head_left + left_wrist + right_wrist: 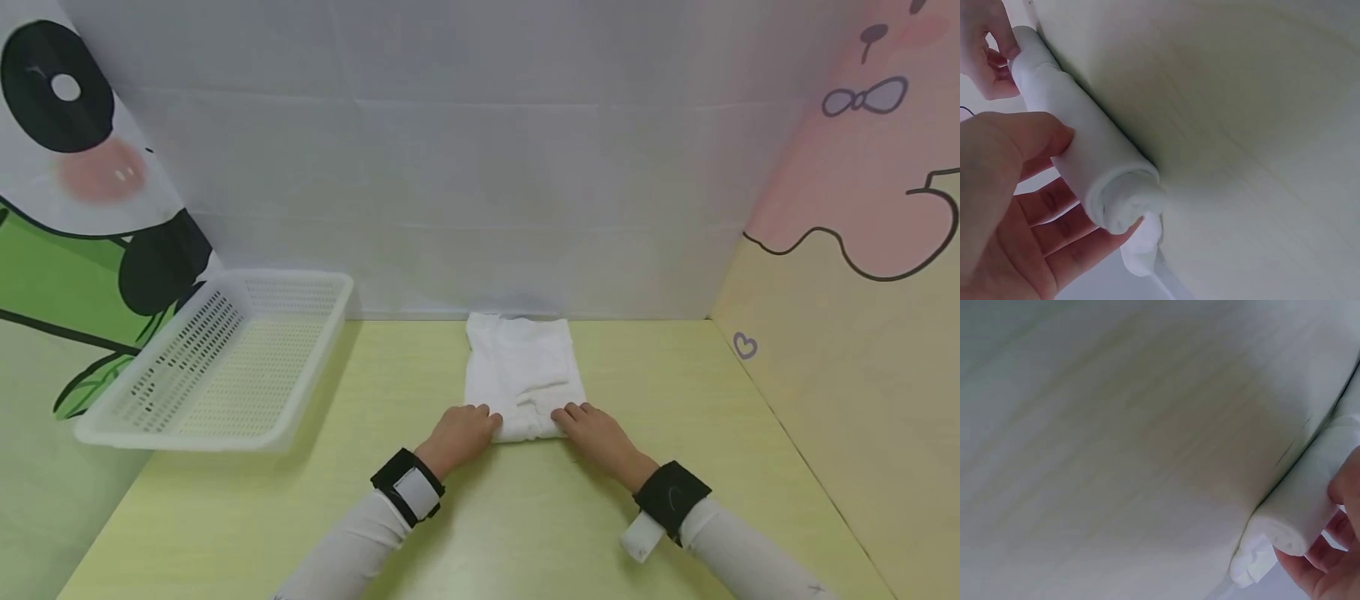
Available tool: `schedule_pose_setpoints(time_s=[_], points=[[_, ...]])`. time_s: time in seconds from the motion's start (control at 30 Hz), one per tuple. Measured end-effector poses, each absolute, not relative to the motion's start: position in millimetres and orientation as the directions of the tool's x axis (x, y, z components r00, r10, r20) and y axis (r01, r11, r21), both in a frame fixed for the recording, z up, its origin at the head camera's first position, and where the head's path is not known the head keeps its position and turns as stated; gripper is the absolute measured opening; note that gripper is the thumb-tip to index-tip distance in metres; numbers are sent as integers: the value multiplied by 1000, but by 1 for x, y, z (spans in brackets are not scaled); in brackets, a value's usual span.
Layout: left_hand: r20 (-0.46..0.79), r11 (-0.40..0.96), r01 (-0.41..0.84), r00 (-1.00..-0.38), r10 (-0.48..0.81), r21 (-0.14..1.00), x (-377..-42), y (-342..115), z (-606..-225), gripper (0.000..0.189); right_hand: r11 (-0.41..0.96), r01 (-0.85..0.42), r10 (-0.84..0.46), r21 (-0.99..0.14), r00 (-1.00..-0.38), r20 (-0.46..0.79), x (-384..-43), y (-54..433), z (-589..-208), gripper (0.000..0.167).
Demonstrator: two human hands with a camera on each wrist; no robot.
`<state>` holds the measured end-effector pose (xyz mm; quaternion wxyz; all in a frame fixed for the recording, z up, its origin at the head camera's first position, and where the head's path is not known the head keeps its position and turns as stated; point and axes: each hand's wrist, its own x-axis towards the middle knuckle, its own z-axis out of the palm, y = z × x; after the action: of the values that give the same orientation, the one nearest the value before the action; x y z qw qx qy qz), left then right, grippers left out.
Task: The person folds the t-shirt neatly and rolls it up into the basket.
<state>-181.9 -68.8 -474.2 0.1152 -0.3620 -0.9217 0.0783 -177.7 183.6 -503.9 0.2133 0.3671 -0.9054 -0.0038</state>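
A folded white cloth (527,358) lies flat at the middle of the table, its near edge turned into a thick roll. With thumb in front and fingers over the top, my left hand (461,433) grips the left end of that roll. The right hand (606,443) holds the other end the same way. In the left wrist view the coiled layers show at the end of the rolled cloth (1094,134), with the left thumb pressing its side. The right wrist view shows the right thumb and fingers around the rolled cloth (1304,509).
A white perforated plastic basket (315,367) stands at the left of the pale yellow table (517,533). Behind the cloth rises a white wall panel (480,183). Printed side panels with cartoon figures, such as the pink one (840,192), border the table left and right.
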Motion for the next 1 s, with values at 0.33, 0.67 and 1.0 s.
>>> schedule_pose_setpoints(time_s=[0.33, 0.67, 1.0], points=[[169, 740, 643, -721, 672, -200, -185, -66, -478, 7, 747, -663, -633, 46, -688, 355, -180, 182, -504, 25], [223, 792, 587, -761, 610, -166, -196, -64, -484, 15, 777, -625, -602, 76, -701, 382, -193, 179, -505, 19], [323, 773, 572, -703, 634, -273, -198, -61, -479, 4, 763, -630, -627, 147, -664, 408, -193, 178, -503, 15]])
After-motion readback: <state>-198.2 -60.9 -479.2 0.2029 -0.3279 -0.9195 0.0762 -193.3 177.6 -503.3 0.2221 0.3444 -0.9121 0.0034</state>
